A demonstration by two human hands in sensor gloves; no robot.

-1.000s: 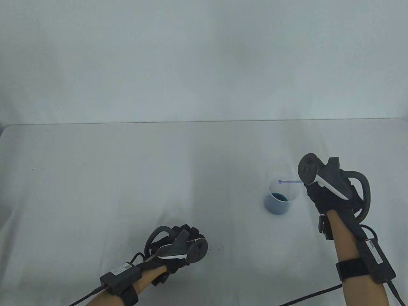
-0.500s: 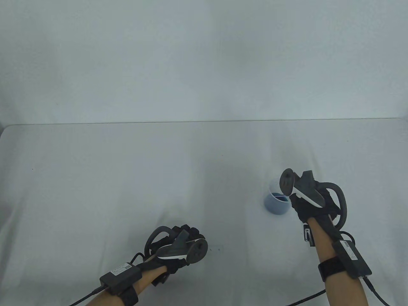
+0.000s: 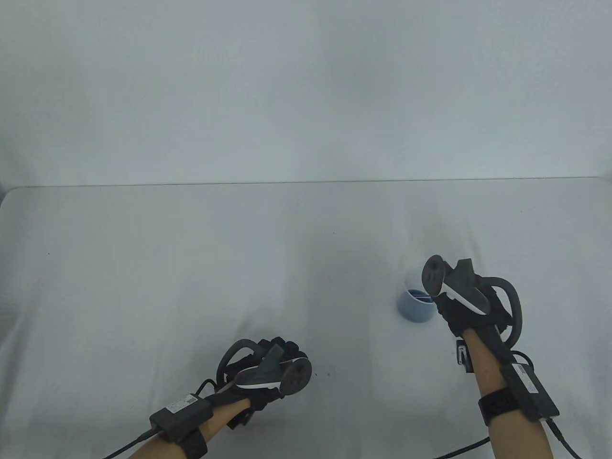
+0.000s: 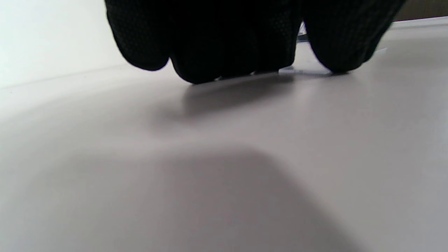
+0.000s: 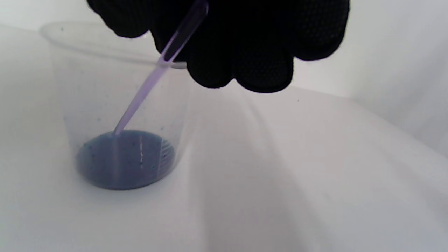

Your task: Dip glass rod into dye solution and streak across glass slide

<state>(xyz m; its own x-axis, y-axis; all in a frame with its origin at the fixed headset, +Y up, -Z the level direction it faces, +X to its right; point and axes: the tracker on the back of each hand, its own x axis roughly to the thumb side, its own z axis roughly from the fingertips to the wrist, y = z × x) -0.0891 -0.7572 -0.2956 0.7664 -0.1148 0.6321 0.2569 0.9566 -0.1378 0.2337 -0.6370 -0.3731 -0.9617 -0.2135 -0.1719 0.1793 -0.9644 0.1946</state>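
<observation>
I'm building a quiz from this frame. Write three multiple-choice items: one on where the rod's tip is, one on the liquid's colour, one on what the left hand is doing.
1. Where is the lower end of the glass rod?
A. In the liquid inside the clear cup
B. Flat on the table
C. Above the left hand

2. What colour is the dye solution?
A. Red
B. Dark blue
C. Yellow

3. What is the left hand doing?
A. Lifting the cup
B. Holding the rod
C. Resting fingertips down on the table

Answers:
1 A: the right wrist view shows the rod slanting down from the right hand into the liquid.
2 B: the pool at the cup's bottom looks dark blue in both views.
3 C: the left wrist view shows the gloved fingers against the tabletop, away from the cup.
</observation>
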